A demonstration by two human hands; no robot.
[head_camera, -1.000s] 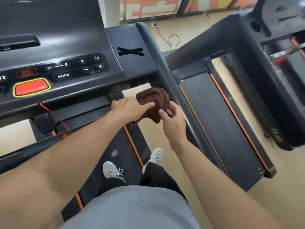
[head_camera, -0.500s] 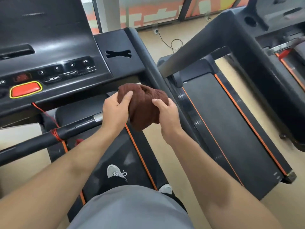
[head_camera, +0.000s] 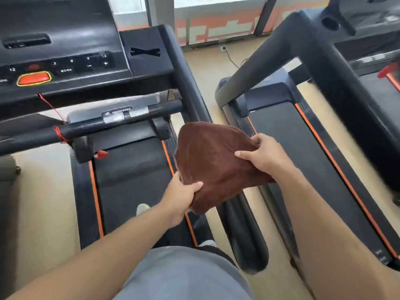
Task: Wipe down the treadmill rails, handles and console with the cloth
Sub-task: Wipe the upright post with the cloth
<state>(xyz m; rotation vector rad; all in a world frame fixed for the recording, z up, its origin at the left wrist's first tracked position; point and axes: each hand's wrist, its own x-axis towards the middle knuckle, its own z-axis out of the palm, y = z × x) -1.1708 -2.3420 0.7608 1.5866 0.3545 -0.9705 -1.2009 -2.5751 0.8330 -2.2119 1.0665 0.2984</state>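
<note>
A brown cloth (head_camera: 213,161) lies draped over the treadmill's right side rail (head_camera: 190,89), covering its middle stretch. My left hand (head_camera: 184,192) grips the cloth's near lower edge, thumb on top. My right hand (head_camera: 263,155) holds the cloth's far right side, fingers curled over it. The black console (head_camera: 71,46) with an orange stop button (head_camera: 34,78) sits upper left. A black front handlebar (head_camera: 104,124) with silver sensor plates crosses below the console. The rail's lower end (head_camera: 249,239) shows bare beneath the cloth.
A red safety cord (head_camera: 58,131) is tied round the handlebar. The belt (head_camera: 132,182) with orange stripes runs under my feet. A second treadmill (head_camera: 303,161) stands close on the right, its rail (head_camera: 337,83) slanting across. Beige floor lies between them.
The cloth went from bunched between both hands near the console to spread over the right rail, lower down. Both hands moved right and apart. The view tilted right.
</note>
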